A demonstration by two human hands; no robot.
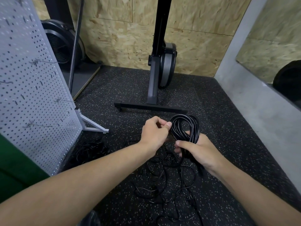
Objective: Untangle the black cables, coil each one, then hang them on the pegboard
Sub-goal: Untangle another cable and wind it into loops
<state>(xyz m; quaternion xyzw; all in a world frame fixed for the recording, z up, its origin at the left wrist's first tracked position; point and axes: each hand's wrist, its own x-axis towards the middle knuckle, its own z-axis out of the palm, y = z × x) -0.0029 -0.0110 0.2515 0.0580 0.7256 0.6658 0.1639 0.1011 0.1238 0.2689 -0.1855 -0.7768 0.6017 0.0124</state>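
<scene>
1. On my feed, far left: the pegboard (pixel 32 79), with a small tangle (pixel 92 149) at its foot.
2. Centre: the left hand (pixel 154 132) pinches the coil (pixel 184 128) by its outer loop.
3. Right: the right hand (pixel 200 152) clenches the coil's base above the loose cables (pixel 162 181) on the floor.
4. I judge the trailing end could snag there and drag loops free.

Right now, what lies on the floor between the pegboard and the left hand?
A small tangle of black cable on the speckled floor, close to the pegboard; head view.
</scene>
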